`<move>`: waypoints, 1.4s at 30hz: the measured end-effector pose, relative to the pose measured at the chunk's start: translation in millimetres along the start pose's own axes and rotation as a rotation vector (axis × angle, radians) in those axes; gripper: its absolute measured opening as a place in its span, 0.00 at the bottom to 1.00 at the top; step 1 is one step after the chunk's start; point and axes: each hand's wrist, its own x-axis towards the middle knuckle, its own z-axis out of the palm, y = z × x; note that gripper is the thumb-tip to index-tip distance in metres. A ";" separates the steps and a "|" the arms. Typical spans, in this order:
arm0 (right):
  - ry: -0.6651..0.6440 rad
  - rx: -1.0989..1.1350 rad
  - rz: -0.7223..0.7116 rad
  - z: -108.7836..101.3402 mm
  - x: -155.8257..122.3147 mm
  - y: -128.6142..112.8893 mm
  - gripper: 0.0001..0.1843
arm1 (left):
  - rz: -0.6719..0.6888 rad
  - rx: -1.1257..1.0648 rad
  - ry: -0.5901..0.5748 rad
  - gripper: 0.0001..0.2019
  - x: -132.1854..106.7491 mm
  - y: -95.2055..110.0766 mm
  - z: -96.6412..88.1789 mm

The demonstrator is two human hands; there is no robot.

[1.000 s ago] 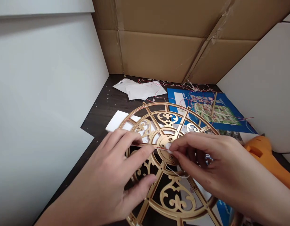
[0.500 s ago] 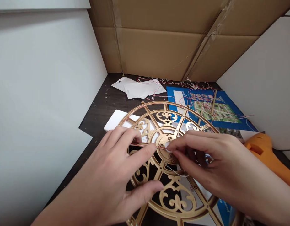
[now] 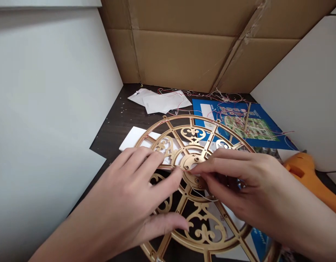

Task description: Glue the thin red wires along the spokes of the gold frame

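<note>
A gold openwork wheel with scroll ornaments, spokes and a round hub lies tilted below both hands. My left hand rests over its left side, fingers apart, the index fingertip pressing a spoke close to the hub. At the hub, my right hand has thumb and index finger pinched on a thin wire, whose gripped part is mostly hidden. A white length of wire curves beneath the right fingers. Thin red wire also follows the left spoke and parts of the rim.
An orange tool, apparently a glue gun, lies beyond my right wrist. White packets and tangled red and white wires lie at the back, beside a blue printed sheet. Cardboard and white panels enclose the table.
My right fingertips have shifted slightly left and tilted down over the hub. The left middle finger has straightened a little, and its index finger is more bent.
</note>
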 end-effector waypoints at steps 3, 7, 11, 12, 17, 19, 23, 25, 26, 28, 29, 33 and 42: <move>0.004 0.012 -0.022 -0.1 1.0 -1.2 0.16 | 0.043 0.006 0.017 0.25 -0.1 -0.4 0.3; 0.005 0.028 -0.028 -0.3 2.7 -0.9 0.16 | 0.037 -0.021 0.026 0.26 2.0 -1.1 -0.2; -0.008 0.030 -0.009 -0.6 2.3 0.8 0.16 | -0.009 -0.076 0.012 0.24 2.9 -0.8 -0.7; -0.009 0.035 -0.005 -0.8 2.1 0.9 0.16 | -0.019 -0.079 0.006 0.24 3.1 -0.5 -0.8; -0.019 0.043 0.032 -2.5 2.6 -0.7 0.14 | -0.063 -0.078 -0.029 0.24 4.6 1.5 -1.3; -0.026 0.042 0.039 -3.0 3.1 -0.7 0.14 | -0.058 -0.075 -0.033 0.25 5.0 1.9 -1.4; -0.027 0.033 0.017 -2.8 3.2 1.0 0.15 | -0.046 -0.065 -0.038 0.26 5.0 2.0 -2.1; -0.031 0.017 0.021 -2.5 2.8 1.9 0.15 | -0.054 -0.061 -0.043 0.26 5.3 2.2 -2.4; -0.031 0.012 0.024 -2.5 2.6 2.2 0.15 | -0.052 -0.058 -0.042 0.26 5.8 2.3 -2.6; -0.034 0.010 0.030 -2.4 2.6 2.4 0.14 | -0.037 -0.044 -0.039 0.26 7.2 2.5 -3.0; -0.031 0.011 0.031 -2.4 2.9 2.5 0.14 | -0.020 -0.033 -0.036 0.26 7.9 2.6 -3.2; -0.020 0.010 0.029 -2.4 4.2 2.8 0.14 | 0.070 0.033 -0.015 0.22 10.3 3.3 -3.0; -0.018 -0.031 -0.008 -2.0 2.8 4.3 0.15 | 0.130 0.063 -0.010 0.18 11.9 5.0 -1.7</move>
